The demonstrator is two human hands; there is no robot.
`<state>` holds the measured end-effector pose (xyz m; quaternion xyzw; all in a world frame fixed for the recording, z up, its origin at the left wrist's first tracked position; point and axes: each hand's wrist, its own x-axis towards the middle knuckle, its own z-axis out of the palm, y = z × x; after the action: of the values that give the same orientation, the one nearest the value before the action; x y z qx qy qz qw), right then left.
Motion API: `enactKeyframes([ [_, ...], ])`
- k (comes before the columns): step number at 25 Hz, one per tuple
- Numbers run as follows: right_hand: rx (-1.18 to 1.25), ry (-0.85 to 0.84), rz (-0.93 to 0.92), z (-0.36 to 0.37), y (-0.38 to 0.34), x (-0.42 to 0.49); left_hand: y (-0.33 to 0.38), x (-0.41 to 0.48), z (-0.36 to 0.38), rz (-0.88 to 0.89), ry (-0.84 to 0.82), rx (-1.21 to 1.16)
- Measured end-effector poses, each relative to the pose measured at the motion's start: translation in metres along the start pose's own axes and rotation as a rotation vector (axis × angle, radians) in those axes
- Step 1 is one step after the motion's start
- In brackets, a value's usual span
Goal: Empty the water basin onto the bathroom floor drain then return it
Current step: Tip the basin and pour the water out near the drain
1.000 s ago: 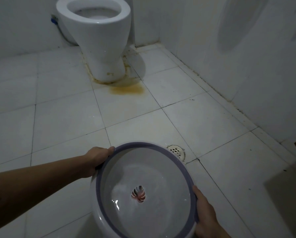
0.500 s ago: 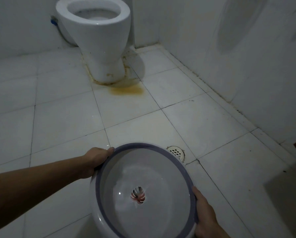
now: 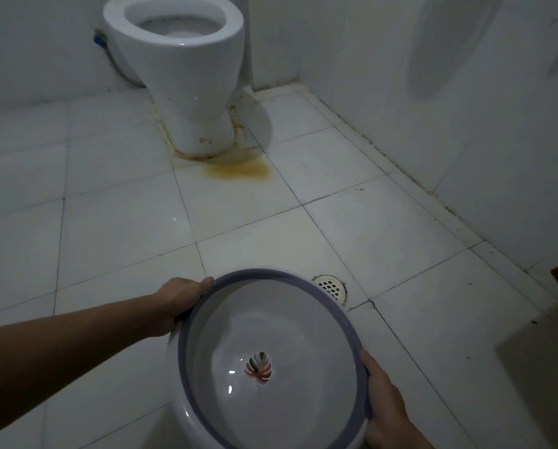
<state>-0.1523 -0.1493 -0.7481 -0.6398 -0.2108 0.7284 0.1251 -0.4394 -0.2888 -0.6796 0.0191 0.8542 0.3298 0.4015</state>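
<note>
Head view: both hands grip the basin (image 3: 271, 361) by its purple rim, left hand (image 3: 177, 303) at the far-left side, right hand (image 3: 384, 406) at the near-right. Water sits inside. The drain (image 3: 331, 285) lies just beyond its far rim, toilet (image 3: 183, 66) by the floor's far edge.

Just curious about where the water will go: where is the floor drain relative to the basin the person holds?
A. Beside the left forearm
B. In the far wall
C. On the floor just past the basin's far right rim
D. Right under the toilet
C: the round grated floor drain shows on the tiles just beyond the far right rim of the basin.
</note>
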Motion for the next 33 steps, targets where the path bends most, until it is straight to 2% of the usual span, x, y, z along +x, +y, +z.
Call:
enactKeyframes([
  [26,-0.007,-0.080,0.029,0.000,0.000,0.016,0.001,0.001,-0.003,0.033,0.031,0.004],
  [33,-0.033,-0.057,0.018,-0.001,0.003,0.016,0.000,0.002,-0.005,0.050,0.024,0.019],
])
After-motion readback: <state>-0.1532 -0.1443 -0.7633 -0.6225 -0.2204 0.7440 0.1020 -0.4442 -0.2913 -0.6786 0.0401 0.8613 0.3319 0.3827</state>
